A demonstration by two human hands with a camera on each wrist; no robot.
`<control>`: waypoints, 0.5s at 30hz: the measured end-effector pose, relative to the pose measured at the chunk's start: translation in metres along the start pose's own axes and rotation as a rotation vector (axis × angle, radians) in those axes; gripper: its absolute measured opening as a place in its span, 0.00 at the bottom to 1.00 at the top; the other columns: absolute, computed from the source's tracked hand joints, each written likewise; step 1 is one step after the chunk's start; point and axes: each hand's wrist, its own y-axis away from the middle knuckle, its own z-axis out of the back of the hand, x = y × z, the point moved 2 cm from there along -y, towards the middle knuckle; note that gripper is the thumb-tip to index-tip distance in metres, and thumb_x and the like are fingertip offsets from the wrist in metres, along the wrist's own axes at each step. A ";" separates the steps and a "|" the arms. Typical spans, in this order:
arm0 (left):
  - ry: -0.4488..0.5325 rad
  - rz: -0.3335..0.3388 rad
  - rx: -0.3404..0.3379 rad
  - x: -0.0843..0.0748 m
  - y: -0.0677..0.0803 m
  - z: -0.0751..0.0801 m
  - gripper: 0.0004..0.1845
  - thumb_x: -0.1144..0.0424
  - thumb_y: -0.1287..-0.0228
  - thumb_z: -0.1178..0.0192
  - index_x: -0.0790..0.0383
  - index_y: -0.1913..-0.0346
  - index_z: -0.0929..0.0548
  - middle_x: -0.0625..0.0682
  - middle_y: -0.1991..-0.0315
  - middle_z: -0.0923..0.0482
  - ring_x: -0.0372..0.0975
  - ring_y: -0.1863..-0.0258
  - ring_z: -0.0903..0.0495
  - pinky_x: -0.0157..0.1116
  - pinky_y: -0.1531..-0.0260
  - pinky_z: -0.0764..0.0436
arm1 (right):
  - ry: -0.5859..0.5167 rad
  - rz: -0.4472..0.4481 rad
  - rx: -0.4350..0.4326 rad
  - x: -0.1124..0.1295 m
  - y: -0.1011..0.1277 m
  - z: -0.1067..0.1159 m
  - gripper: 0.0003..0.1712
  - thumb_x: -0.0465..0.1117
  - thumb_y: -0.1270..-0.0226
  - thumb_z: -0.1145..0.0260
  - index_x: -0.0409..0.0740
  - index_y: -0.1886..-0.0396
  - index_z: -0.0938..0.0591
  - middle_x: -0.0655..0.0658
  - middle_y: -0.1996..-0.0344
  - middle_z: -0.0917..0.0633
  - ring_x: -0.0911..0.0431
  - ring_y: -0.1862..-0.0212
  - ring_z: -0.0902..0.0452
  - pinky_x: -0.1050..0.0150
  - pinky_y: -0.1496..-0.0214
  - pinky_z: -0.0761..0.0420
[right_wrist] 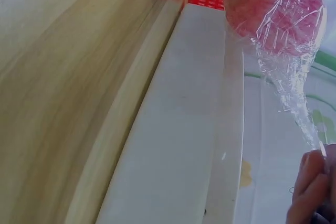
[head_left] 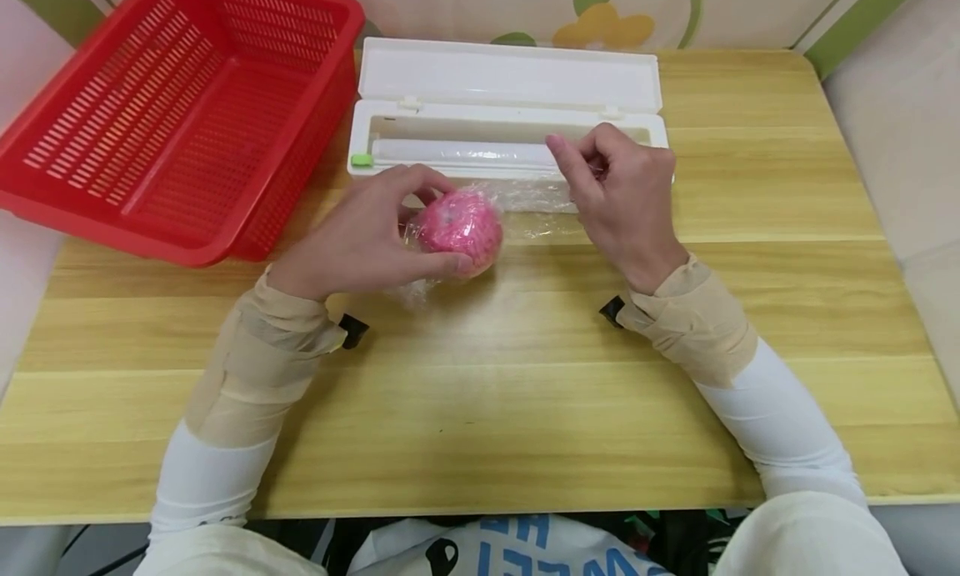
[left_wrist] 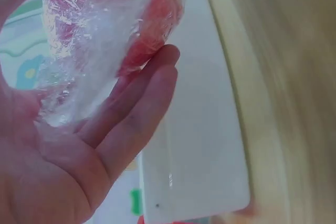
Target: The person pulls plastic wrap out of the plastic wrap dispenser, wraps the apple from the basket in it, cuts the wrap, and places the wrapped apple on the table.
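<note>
A person sits at a wooden worktop [head_left: 525,393]. The left hand [head_left: 360,238] curls its fingers and thumb round a pink apple [head_left: 459,226] wrapped in cling film [head_left: 536,199], near the middle of the worktop. The right hand [head_left: 618,197] pinches a stretched strand of that film between its fingertips, just right of the apple. An open white film dispenser [head_left: 510,109] lies along the far edge, touching a red plastic basket [head_left: 180,109] at the far left corner.
</note>
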 end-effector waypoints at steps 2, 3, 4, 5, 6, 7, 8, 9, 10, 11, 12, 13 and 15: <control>0.021 0.003 -0.015 0.001 -0.002 -0.003 0.37 0.49 0.49 0.18 0.52 0.36 0.20 0.49 0.46 0.19 0.45 0.49 0.15 0.46 0.47 0.12 | 0.031 0.015 -0.013 0.001 0.000 0.002 0.24 0.47 0.22 0.32 0.33 0.75 0.18 0.40 0.85 0.17 0.65 0.81 0.30 0.82 0.72 0.33; 0.029 0.004 -0.024 0.001 -0.003 -0.005 0.36 0.49 0.49 0.17 0.52 0.37 0.20 0.49 0.46 0.18 0.44 0.49 0.15 0.45 0.48 0.13 | 0.044 0.026 -0.015 0.001 0.000 0.003 0.24 0.48 0.22 0.32 0.33 0.75 0.18 0.40 0.85 0.18 0.64 0.81 0.30 0.82 0.72 0.33; 0.031 0.005 -0.034 0.002 -0.004 -0.006 0.36 0.48 0.50 0.17 0.52 0.38 0.19 0.49 0.47 0.17 0.44 0.50 0.16 0.44 0.50 0.13 | 0.056 0.039 -0.017 0.002 0.001 0.003 0.25 0.48 0.22 0.33 0.33 0.75 0.18 0.40 0.85 0.18 0.62 0.81 0.30 0.82 0.72 0.33; 0.030 0.008 -0.044 0.002 -0.005 -0.008 0.36 0.48 0.50 0.17 0.52 0.38 0.19 0.48 0.48 0.17 0.43 0.50 0.17 0.44 0.51 0.13 | 0.068 0.056 -0.016 0.004 0.001 0.004 0.25 0.48 0.21 0.33 0.33 0.75 0.18 0.39 0.85 0.19 0.60 0.81 0.30 0.82 0.72 0.34; 0.031 0.012 -0.055 0.002 -0.006 -0.009 0.35 0.48 0.50 0.17 0.52 0.39 0.18 0.48 0.48 0.16 0.43 0.51 0.17 0.43 0.52 0.13 | 0.076 0.071 -0.018 0.005 0.001 0.005 0.25 0.48 0.21 0.33 0.34 0.76 0.19 0.40 0.85 0.20 0.59 0.82 0.31 0.81 0.72 0.35; 0.030 0.018 -0.067 0.002 -0.007 -0.011 0.35 0.47 0.50 0.17 0.52 0.39 0.18 0.48 0.49 0.16 0.42 0.51 0.18 0.43 0.54 0.14 | 0.084 0.085 -0.022 0.007 0.001 0.005 0.25 0.48 0.21 0.33 0.34 0.76 0.19 0.40 0.86 0.21 0.58 0.82 0.32 0.81 0.72 0.36; 0.031 0.024 -0.079 0.002 -0.008 -0.012 0.35 0.47 0.50 0.17 0.52 0.40 0.18 0.48 0.50 0.16 0.42 0.51 0.19 0.43 0.55 0.14 | 0.089 0.098 -0.026 0.009 0.002 0.005 0.25 0.48 0.21 0.33 0.34 0.76 0.19 0.40 0.86 0.21 0.58 0.82 0.33 0.79 0.72 0.37; 0.033 0.031 -0.092 0.002 -0.008 -0.014 0.35 0.47 0.50 0.17 0.52 0.40 0.17 0.48 0.50 0.16 0.42 0.51 0.19 0.42 0.55 0.13 | 0.094 0.109 -0.033 0.011 0.003 0.005 0.25 0.47 0.22 0.32 0.34 0.76 0.20 0.40 0.86 0.22 0.57 0.83 0.33 0.78 0.73 0.37; 0.033 0.038 -0.104 0.002 -0.009 -0.015 0.35 0.47 0.50 0.17 0.53 0.40 0.17 0.49 0.51 0.15 0.42 0.51 0.19 0.42 0.56 0.13 | 0.103 0.121 -0.038 0.014 0.004 0.005 0.24 0.47 0.22 0.31 0.34 0.76 0.20 0.41 0.87 0.22 0.56 0.83 0.33 0.75 0.73 0.36; 0.034 0.047 -0.115 0.002 -0.009 -0.016 0.35 0.46 0.51 0.17 0.53 0.40 0.17 0.49 0.51 0.15 0.42 0.51 0.19 0.42 0.56 0.13 | 0.109 0.128 -0.047 0.017 0.005 0.005 0.24 0.46 0.23 0.31 0.34 0.76 0.20 0.41 0.87 0.22 0.56 0.83 0.33 0.73 0.74 0.36; 0.037 0.052 -0.130 0.001 -0.009 -0.017 0.35 0.46 0.51 0.17 0.53 0.40 0.17 0.49 0.51 0.15 0.42 0.52 0.19 0.42 0.57 0.12 | 0.113 0.136 -0.057 0.020 0.006 0.005 0.23 0.45 0.24 0.30 0.34 0.77 0.21 0.41 0.87 0.22 0.55 0.84 0.32 0.70 0.74 0.35; 0.036 0.055 -0.142 0.000 -0.009 -0.018 0.36 0.45 0.52 0.16 0.53 0.40 0.16 0.49 0.52 0.15 0.42 0.52 0.19 0.42 0.57 0.13 | 0.121 0.144 -0.067 0.024 0.008 0.005 0.23 0.45 0.25 0.29 0.34 0.76 0.21 0.41 0.87 0.22 0.54 0.84 0.32 0.68 0.75 0.34; 0.038 0.063 -0.166 -0.003 -0.008 -0.020 0.36 0.44 0.53 0.16 0.53 0.41 0.16 0.49 0.53 0.15 0.41 0.53 0.19 0.41 0.58 0.13 | 0.132 0.161 -0.083 0.030 0.011 0.005 0.21 0.44 0.26 0.28 0.33 0.76 0.21 0.41 0.87 0.21 0.53 0.84 0.30 0.64 0.77 0.33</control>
